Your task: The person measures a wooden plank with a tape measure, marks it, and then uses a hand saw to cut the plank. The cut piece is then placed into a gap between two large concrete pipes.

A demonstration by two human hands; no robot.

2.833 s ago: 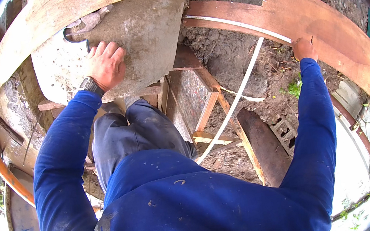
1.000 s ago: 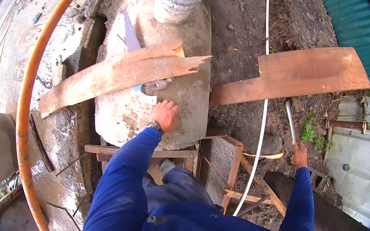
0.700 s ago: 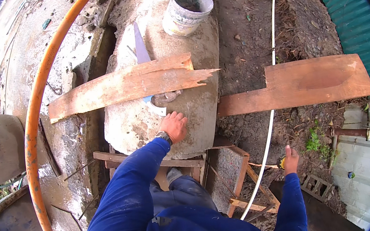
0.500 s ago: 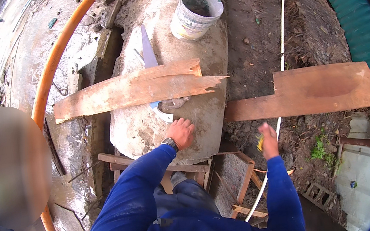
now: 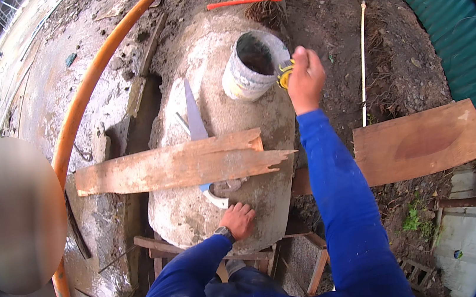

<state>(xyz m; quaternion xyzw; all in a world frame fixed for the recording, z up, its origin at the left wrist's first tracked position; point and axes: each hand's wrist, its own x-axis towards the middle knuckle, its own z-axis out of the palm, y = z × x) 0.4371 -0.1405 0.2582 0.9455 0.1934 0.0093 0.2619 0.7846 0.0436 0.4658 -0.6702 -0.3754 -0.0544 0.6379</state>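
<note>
The right hand [image 5: 307,79] grips a yellow and black tape measure [image 5: 285,74], with the fingers closed around its case. The tape measure is located at the right rim of a stained white bucket [image 5: 232,78]; contact between the two cannot be told from this view. The left hand [image 5: 237,220] rests on the near part of a concrete slab [image 5: 240,118], its fingers bent and close together. Whether anything lies beneath them cannot be told.

The bucket stands upright on the slab. A handsaw [image 5: 195,115] lies nearer the person, its handle end just beside the left hand. A split plank [image 5: 163,168] crosses over the saw, covering its middle and separating the left hand from the bucket. Beyond the bucket lies a red-orange strip [image 5: 244,2].

On the right side, the right sleeve [image 5: 345,195] passes over a reddish-brown board [image 5: 421,144] and hides part of it. A thin white pipe [image 5: 364,61] runs along the soil beyond this board, near a green corrugated sheet [image 5: 442,22]. A hollow block [image 5: 416,272] is partly hidden by the sleeve.

On the left side, a curved orange pipe [image 5: 76,112] spans the view. A blurred oval obscures the area beside it.
</note>
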